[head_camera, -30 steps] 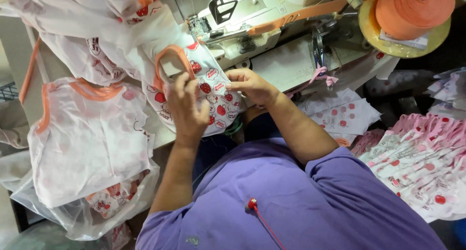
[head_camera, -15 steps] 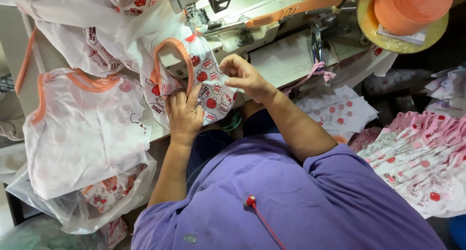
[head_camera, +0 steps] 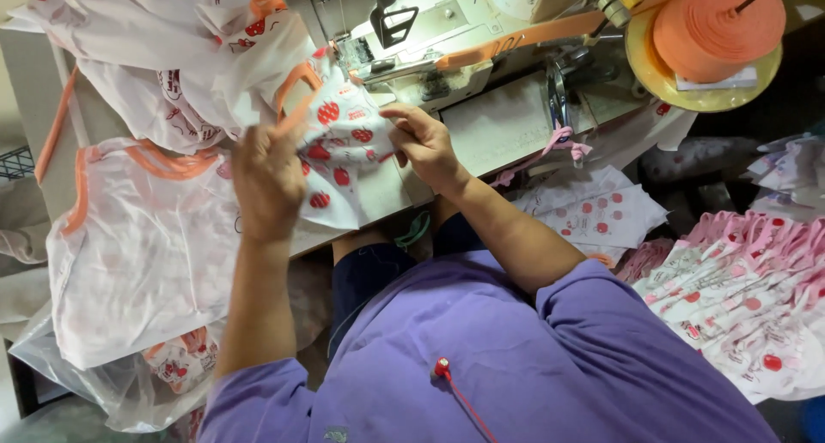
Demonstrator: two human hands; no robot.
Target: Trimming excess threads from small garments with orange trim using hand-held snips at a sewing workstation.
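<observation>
My left hand [head_camera: 268,178] grips the left edge of a white fabric piece with red strawberry print and orange trim [head_camera: 342,155], which lies on the sewing table. My right hand [head_camera: 423,142] pinches the same piece at its right side, close under the head of the sewing machine [head_camera: 404,30]. An orange binding tape [head_camera: 516,41] runs across the machine toward the needle area. The part of the fabric under my left hand is hidden.
A roll of orange tape [head_camera: 718,26] sits on a yellow disc at top right. Finished white garments with orange edging [head_camera: 137,237] hang at left. A stack of printed fabric pieces [head_camera: 739,297] lies at right, more [head_camera: 593,211] below the table edge.
Both hands have carried the printed piece up toward the machine's needle area. My left hand shifted left and upward along the fabric edge.
</observation>
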